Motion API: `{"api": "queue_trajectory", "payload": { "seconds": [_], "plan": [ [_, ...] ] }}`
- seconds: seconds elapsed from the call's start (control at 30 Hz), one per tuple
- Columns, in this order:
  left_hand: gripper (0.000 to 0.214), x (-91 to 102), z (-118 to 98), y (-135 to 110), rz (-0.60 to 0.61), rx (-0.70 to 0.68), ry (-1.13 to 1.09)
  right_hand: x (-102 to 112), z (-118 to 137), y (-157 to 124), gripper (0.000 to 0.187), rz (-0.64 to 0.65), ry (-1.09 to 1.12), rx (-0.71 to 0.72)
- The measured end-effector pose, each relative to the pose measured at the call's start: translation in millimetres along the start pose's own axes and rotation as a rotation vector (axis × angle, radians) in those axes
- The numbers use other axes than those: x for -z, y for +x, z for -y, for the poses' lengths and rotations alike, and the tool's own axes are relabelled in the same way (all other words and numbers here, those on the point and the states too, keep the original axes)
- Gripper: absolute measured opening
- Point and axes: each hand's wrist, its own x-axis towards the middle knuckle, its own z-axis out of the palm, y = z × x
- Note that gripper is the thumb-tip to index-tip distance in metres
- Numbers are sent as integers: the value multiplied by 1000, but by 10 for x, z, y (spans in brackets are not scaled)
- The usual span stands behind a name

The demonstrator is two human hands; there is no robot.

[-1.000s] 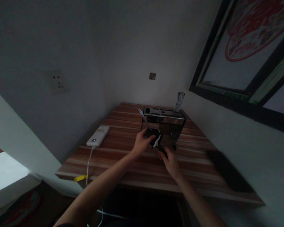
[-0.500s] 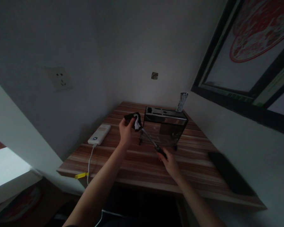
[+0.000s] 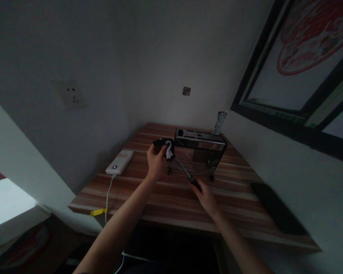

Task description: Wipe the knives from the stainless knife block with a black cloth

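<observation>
My right hand (image 3: 205, 193) is closed around the black handle of a slim metal tool (image 3: 183, 168), whose shaft slants up and left. My left hand (image 3: 156, 160) grips a crumpled black-and-white cloth (image 3: 169, 149) at the tool's far end. The cloth covers that tip, so I cannot tell its shape. Just behind both hands stands a holder (image 3: 200, 144) with a slotted top, a see-through front and dark edges. A silvery upright piece (image 3: 219, 122) sticks up from its right end.
On the left of the wood-grain table (image 3: 165, 201) lies a white power bank (image 3: 119, 162) with a white cable (image 3: 109, 194) and yellow tag (image 3: 98, 212). A flat black object (image 3: 278, 208) rests at right. Walls meet behind; a framed picture (image 3: 305, 57) hangs at right.
My left hand and the cloth have shifted slightly right and down along the tool's shaft, towards the handle. My right hand has stayed nearly still.
</observation>
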Motion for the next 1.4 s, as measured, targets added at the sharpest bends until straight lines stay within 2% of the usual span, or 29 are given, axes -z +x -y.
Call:
{"api": "queue_trajectory", "payload": {
  "seconds": [0.23, 0.43, 0.57, 0.73, 0.93, 1.23, 1.4],
  "plan": [
    [19, -173, 28, -367, 288, 62, 155, 24, 28, -14, 25, -59, 8, 36],
    [23, -240, 121, -592, 559, 44, 363, 30, 6, -3, 20, -97, 48, 70],
    [27, -263, 212, -670, 665, 58, 388, 23, -52, 0, 18, -131, 64, 79],
    [29, -262, 258, -683, 653, 59, 398, 16, -59, 6, 19, -145, 65, 79],
    [24, -258, 209, -673, 650, 62, 419, 14, -21, 11, 18, -149, 64, 88],
    [21, -248, 130, -590, 564, 77, 365, 30, 5, 10, 26, -125, 25, 100],
    [21, -229, 125, -501, 490, 91, 291, 48, 34, 2, 20, -85, -4, 89]
  ]
}}
